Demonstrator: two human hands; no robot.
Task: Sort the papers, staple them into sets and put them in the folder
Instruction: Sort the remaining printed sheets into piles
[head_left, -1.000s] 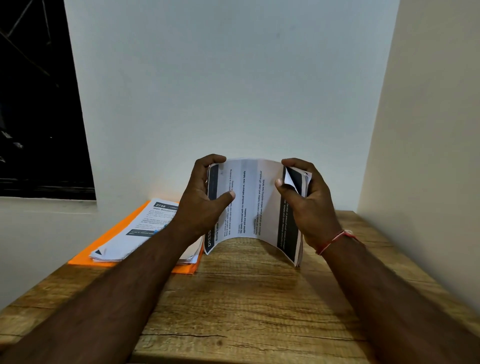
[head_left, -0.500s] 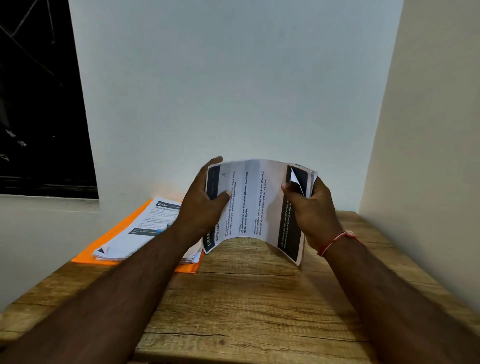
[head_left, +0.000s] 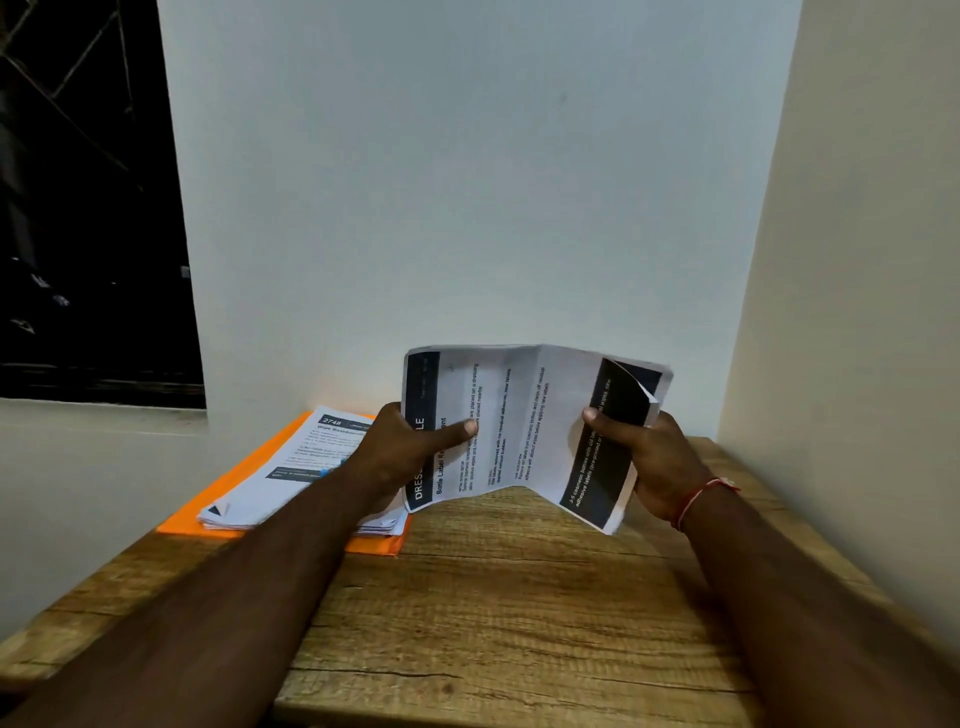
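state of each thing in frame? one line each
held papers: held up in both hands, bowed, top sheet's right corner curled back
left hand: grips the left end, thumb on top
right hand: grips the right end, thumb by the curled corner
paper pile: lying on the folder, loose, corners lifting
folder: flat on the table, under the pile
table: bears the folder
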